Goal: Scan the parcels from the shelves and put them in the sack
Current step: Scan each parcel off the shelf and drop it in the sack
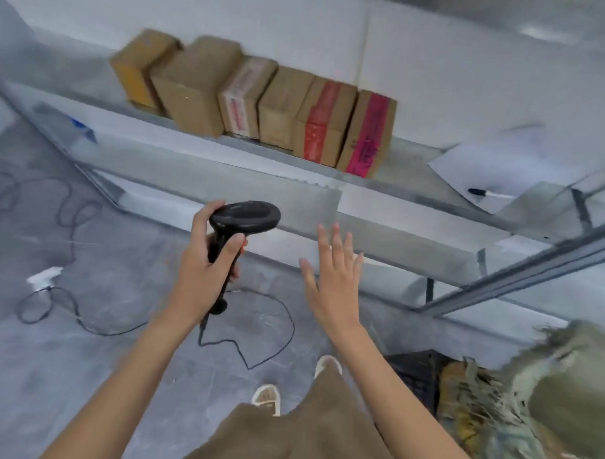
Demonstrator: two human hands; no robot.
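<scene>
Parcels [261,101] stand rowed on the shelf [193,163] ahead, so my empty, spread right hand [333,278] should probably take the end box while my left hand [204,263] grips the scanner [243,220].

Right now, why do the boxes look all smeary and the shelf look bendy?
In the head view, the boxes and the sack are smeared by motion blur, so the tape print can't be read; the scanner in the left hand and the open right hand look sharper; the wide lens tilts and bows the shelf; light is soft, without hard shadows.
</scene>
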